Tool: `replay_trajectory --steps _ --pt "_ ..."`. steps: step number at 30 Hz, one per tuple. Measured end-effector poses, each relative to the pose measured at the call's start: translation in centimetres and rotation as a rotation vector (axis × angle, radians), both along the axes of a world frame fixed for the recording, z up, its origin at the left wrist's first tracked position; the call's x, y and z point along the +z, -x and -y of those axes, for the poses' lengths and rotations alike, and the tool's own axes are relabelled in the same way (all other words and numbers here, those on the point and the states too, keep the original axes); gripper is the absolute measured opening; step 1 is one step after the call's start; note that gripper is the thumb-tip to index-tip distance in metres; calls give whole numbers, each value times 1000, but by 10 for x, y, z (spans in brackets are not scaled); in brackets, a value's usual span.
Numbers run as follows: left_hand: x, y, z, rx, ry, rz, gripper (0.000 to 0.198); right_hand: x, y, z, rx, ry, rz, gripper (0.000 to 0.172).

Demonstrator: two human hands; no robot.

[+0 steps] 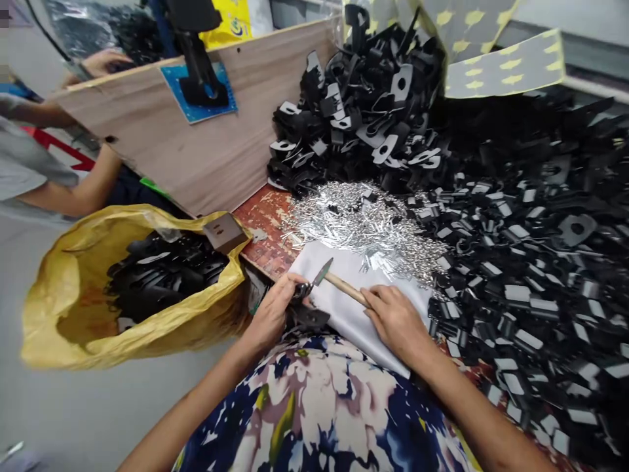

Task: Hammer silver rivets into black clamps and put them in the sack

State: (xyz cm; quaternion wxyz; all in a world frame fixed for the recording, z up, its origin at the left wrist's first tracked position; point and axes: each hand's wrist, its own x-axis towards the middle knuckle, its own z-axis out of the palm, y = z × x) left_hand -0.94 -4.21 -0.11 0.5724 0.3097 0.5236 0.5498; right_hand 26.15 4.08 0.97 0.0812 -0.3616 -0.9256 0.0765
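Note:
My right hand (396, 321) is closed round the wooden handle of a small hammer (346, 287). The hammer's dark metal head lies close beside the fingers of my left hand (276, 307). That left hand pinches a black part (310, 316), partly hidden by the fingers, at the edge of a grey-white sheet (339, 301). Beyond the sheet spreads a heap of small shiny metal pins (363, 223). Whether the hammer head touches the part I cannot tell.
Left of me stands a yellow sack (196, 308) holding black parts (167, 275). A wooden board (196, 144) rises behind it. Black pieces pile up at the back (363, 111) and along the right (531, 275). Another person's arm (83, 190) is at far left.

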Motion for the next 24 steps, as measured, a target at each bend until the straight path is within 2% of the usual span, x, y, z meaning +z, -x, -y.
replay_trajectory --steps 2,4,7,9,11,13,15,18,19,20,21,24 --pt "8 2 -1 7 -59 142 45 5 4 -3 -8 -14 5 33" --pt "13 2 -4 12 -82 188 44 16 11 0 -4 -8 -55 38" --pt "14 -5 -9 -35 -39 180 38 36 31 9 135 97 -223 48" --pt "10 -11 -13 -95 2 177 36 41 44 10 224 235 -292 40" --pt "4 -16 -18 -128 12 180 40 39 46 0 191 385 -327 27" --pt "-2 -16 -23 -122 3 187 45 37 32 -21 40 489 -381 18" --pt "-6 -13 -27 -117 8 204 45 41 3 -47 -202 520 -576 22" --pt "-6 -8 -30 -128 46 238 40 57 -43 -93 -565 431 -1235 31" --pt "-6 -6 -32 -124 59 245 39 64 -53 -110 -610 391 -1431 35" --pt "-6 -6 -33 -116 72 251 39 69 -60 -127 -654 347 -1527 41" --pt "-7 -5 -35 -108 85 257 40 73 -61 -144 -700 320 -1513 46" --pt "-11 -5 -38 -112 113 272 41 72 -42 -199 -843 294 -1119 52"
